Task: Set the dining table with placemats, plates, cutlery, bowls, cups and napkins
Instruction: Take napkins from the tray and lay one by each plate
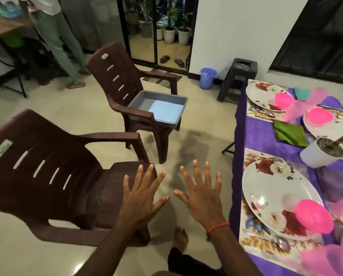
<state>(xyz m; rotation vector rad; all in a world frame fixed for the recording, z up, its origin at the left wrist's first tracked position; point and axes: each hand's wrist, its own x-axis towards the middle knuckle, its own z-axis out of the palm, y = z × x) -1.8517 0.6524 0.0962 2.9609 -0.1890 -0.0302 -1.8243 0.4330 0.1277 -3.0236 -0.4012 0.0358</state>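
The surface with a purple cloth (266,140) runs along the right side; to its left, on the pale tiled floor, stand two dark brown plastic armchairs, the near one (47,176) at the left edge and the far one (127,86) behind it; a grey plastic tub (178,100) rests on the seat of the far chair, with a light blue flat sheet (164,111) inside it.

On the surface, a near floral placemat (252,242) carries a white oval plate with red flowers (270,188); a round pink bowl (313,216) sits on the right end of this plate; a far floral placemat (256,113) carries a second flowered plate (262,94) with a second pink bowl (283,100) on it; a third plate (329,128) further right holds a third pink bowl (318,116); a folded green napkin (290,133) lies between the two settings, near a white plant pot (321,156).

Both hands are held over the floor, between the near chair and the surface, backs up; the left hand (140,198) has all fingers spread wide and holds nothing; the right hand (202,196) is spread in the same way and is also empty, with a red thread (217,227) round its wrist; the hands are just beside each other and not touching.
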